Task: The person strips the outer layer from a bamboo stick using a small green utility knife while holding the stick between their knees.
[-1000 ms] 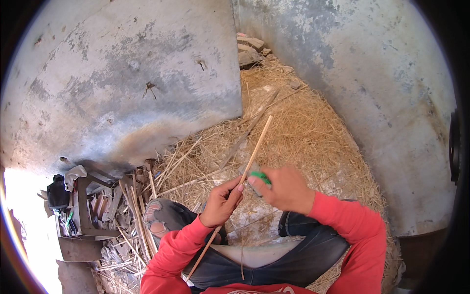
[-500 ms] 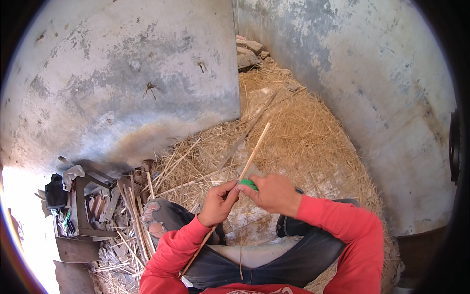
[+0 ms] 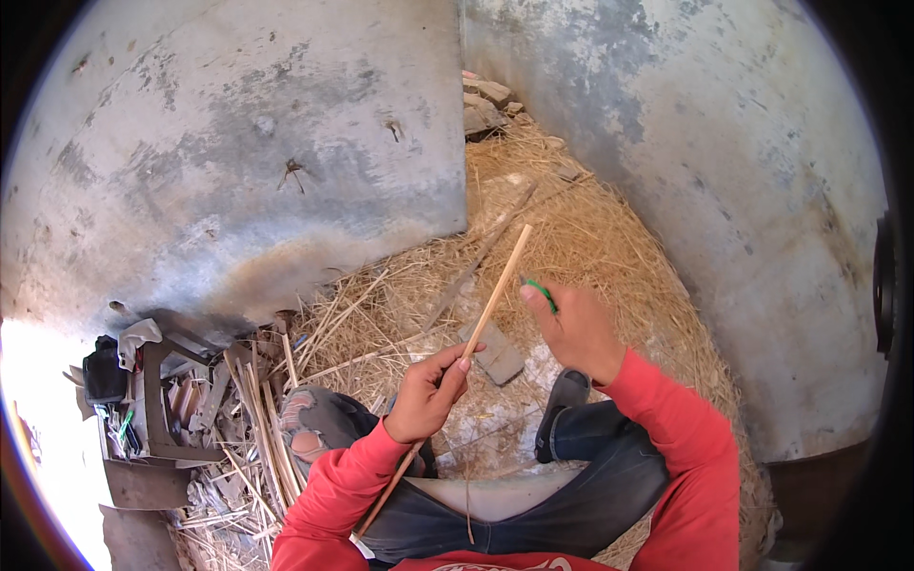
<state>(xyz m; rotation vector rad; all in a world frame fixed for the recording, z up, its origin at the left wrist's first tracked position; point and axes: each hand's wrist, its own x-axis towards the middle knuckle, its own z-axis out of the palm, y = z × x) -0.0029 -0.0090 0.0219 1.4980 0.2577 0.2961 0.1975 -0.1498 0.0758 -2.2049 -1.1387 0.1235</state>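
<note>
A long, pale wooden strip (image 3: 501, 288) runs diagonally up and away from my lap. My left hand (image 3: 427, 396) grips it near its middle, thumb pressed on top, and its lower end passes under my left forearm. Closed in my right hand (image 3: 579, 329) is a small green-handled knife (image 3: 540, 292); most of it is hidden by the fingers, with a short dark tip showing. The knife is just right of the strip's upper half and apart from it.
Straw and shavings (image 3: 609, 252) cover the floor. A flat stone block (image 3: 497, 364) lies beyond my hands. Several wooden strips (image 3: 262, 419) lean at left beside a dark frame (image 3: 157, 400) and a black bag (image 3: 105, 371). Metal sheets (image 3: 238, 143) stand ahead and right.
My right hand has moved up and to the right with the knife, away from my left hand. The strip's far end has shifted slightly up and right. The stone block is more exposed.
</note>
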